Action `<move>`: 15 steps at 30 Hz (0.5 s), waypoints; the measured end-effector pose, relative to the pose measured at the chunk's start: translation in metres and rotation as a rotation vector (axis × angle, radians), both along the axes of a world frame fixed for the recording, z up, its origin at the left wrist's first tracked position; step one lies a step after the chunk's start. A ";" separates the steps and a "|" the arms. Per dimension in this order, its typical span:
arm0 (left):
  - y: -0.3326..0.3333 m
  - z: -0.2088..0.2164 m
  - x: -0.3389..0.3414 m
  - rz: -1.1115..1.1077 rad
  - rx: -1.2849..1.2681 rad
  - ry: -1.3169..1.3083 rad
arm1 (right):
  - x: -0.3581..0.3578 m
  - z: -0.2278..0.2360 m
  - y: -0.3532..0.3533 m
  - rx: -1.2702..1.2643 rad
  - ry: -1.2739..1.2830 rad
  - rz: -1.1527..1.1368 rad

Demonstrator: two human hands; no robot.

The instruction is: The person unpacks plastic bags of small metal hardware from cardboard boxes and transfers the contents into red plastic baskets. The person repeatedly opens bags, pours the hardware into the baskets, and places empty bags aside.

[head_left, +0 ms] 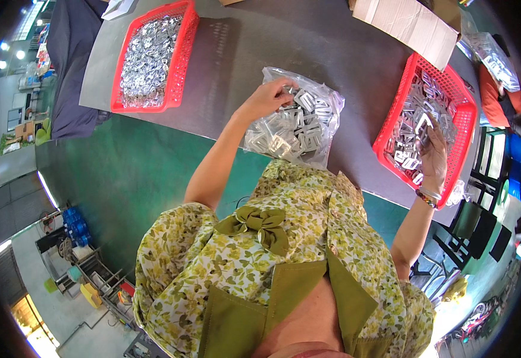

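A clear plastic bag (308, 128) full of shiny square metal buckles lies on the grey table (272, 53) in front of me. My left hand (267, 98) rests on the bag's upper left edge, fingers pinching a buckle at its opening. My right hand (432, 152) reaches into the red mesh basket (460, 104) on the right, which holds several metal buckles, and its fingers close on some of them.
A second red mesh basket (180, 65) filled with metal parts sits at the far left of the table. A cardboard box (409, 24) stands at the back right. Another clear bag of parts (496, 56) lies beyond the right basket. Green floor lies below the table edge.
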State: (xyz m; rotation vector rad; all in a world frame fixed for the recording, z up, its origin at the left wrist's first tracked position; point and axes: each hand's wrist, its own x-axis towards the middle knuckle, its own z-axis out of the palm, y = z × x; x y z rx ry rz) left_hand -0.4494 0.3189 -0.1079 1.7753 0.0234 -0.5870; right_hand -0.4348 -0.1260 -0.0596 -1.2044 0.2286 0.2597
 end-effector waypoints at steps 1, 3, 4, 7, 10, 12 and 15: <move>-0.007 0.002 0.003 -0.075 0.144 0.060 | -0.001 -0.001 0.004 0.049 -0.024 0.035; -0.021 -0.004 0.003 -0.209 0.374 -0.004 | -0.003 0.002 0.012 0.107 -0.020 0.062; -0.029 -0.014 -0.005 -0.263 0.455 -0.124 | -0.005 0.004 0.017 0.119 -0.014 0.056; -0.063 -0.044 -0.034 -0.230 0.708 -0.384 | -0.013 0.016 0.034 0.137 -0.006 0.039; -0.083 -0.053 -0.043 -0.181 0.824 -0.442 | -0.023 0.020 0.040 0.087 -0.018 0.048; -0.080 -0.055 -0.041 -0.179 0.793 -0.500 | -0.026 0.011 0.033 0.048 -0.016 0.077; -0.072 -0.048 -0.031 -0.141 0.566 -0.379 | -0.032 0.000 0.027 0.027 -0.004 0.063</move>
